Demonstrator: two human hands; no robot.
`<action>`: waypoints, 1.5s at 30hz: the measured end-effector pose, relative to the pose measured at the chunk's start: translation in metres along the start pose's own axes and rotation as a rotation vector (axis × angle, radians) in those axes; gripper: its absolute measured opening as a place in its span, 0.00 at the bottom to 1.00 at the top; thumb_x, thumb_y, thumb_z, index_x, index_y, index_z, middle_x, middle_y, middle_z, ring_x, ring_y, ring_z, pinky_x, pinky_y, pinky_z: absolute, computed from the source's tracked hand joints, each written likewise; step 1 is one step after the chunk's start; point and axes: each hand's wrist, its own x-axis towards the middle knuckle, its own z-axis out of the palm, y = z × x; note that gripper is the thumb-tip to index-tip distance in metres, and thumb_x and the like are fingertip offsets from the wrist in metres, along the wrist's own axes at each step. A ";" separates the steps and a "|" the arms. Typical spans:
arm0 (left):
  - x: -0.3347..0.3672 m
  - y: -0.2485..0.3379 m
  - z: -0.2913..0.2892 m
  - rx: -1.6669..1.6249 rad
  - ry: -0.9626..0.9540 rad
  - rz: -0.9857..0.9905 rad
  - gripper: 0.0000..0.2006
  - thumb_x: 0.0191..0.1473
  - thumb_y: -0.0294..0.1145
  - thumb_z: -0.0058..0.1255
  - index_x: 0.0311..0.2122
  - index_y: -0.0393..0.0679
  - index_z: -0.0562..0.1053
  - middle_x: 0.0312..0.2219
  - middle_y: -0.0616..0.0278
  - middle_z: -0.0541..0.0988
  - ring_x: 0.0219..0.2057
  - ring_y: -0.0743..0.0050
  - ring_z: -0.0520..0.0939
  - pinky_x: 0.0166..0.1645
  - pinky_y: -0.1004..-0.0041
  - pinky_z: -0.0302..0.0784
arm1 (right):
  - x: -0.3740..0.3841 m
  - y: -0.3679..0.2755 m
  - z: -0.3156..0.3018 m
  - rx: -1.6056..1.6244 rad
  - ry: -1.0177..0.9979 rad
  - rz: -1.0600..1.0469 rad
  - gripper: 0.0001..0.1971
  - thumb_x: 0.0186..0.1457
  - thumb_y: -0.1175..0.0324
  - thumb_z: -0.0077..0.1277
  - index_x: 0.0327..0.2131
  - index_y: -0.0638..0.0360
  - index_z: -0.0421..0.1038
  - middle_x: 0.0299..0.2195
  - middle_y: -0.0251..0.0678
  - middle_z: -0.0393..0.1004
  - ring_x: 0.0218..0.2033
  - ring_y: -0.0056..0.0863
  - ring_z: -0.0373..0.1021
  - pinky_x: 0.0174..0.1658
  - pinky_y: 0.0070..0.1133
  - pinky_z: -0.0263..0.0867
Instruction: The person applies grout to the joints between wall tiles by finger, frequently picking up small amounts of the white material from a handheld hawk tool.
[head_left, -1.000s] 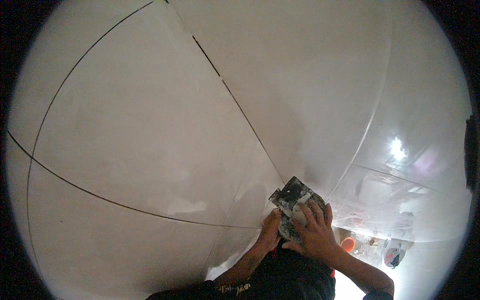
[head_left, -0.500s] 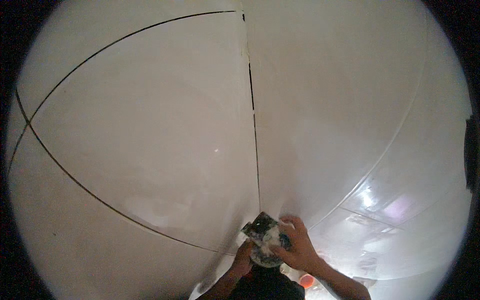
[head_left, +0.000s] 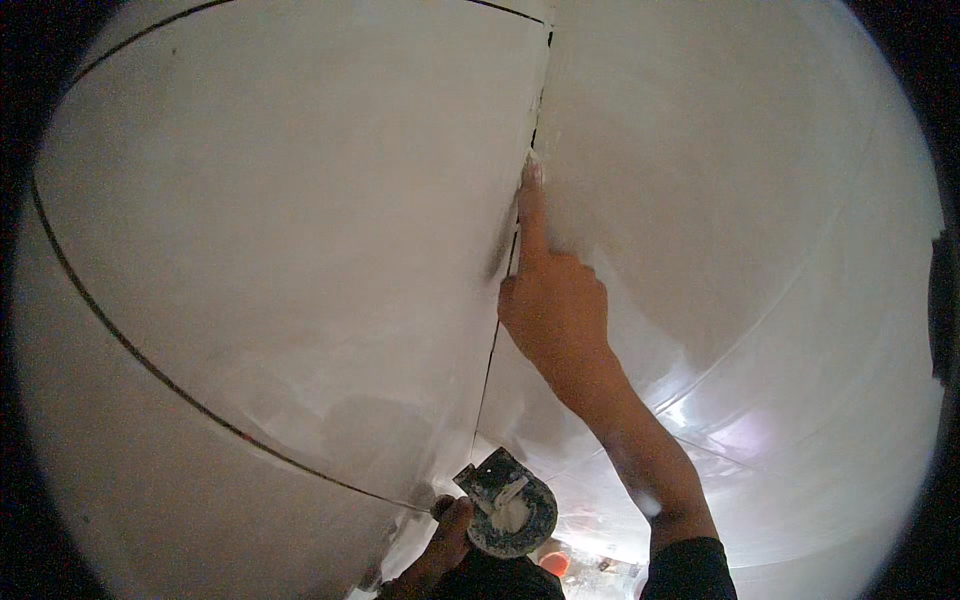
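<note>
My right hand (head_left: 557,305) is raised along the corner where two walls of pale tile meet. Its index finger points straight up, with the tip on the dark vertical joint (head_left: 535,130); a little whitish paste shows at that tip. The other fingers are curled in and appear to hold nothing. Low in the picture, my left hand (head_left: 447,540) grips the side of a dark, stained container (head_left: 545,505), round at one end and squared at the other. White paste lies inside it. Most of the left fingers are hidden behind the container.
Dark joint lines (head_left: 180,395) curve across the left wall. Paler joints cross the glossy right wall (head_left: 780,300), which reflects bright light. An orange-red round vessel (head_left: 553,563) stands far below, beside small cluttered things.
My right hand has left the container and moved up to the corner joint with its index finger extended. My left hand still holds the container, slightly lower and further left.
</note>
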 end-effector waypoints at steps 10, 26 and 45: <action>0.002 -0.002 -0.018 -0.148 -0.016 -0.098 0.26 0.62 0.53 0.39 0.54 0.41 0.65 0.50 0.60 0.71 0.51 0.66 0.72 0.57 0.63 0.67 | 0.015 -0.012 -0.024 0.131 0.072 -0.131 0.46 0.41 0.74 0.50 0.66 0.48 0.41 0.18 0.45 0.74 0.21 0.45 0.73 0.31 0.36 0.72; -0.008 -0.003 -0.010 -0.125 0.003 -0.109 0.25 0.63 0.52 0.39 0.54 0.41 0.65 0.50 0.59 0.72 0.51 0.66 0.73 0.57 0.62 0.67 | 0.032 -0.021 -0.046 0.020 0.187 -0.154 0.44 0.42 0.73 0.50 0.64 0.55 0.43 0.16 0.44 0.73 0.23 0.46 0.74 0.32 0.37 0.72; -0.002 -0.004 -0.015 -0.268 0.034 -0.127 0.22 0.62 0.50 0.41 0.51 0.42 0.66 0.48 0.60 0.73 0.48 0.66 0.74 0.55 0.63 0.69 | -0.012 -0.005 -0.001 0.020 -0.182 0.021 0.45 0.42 0.74 0.50 0.65 0.47 0.41 0.17 0.45 0.74 0.20 0.49 0.72 0.30 0.39 0.72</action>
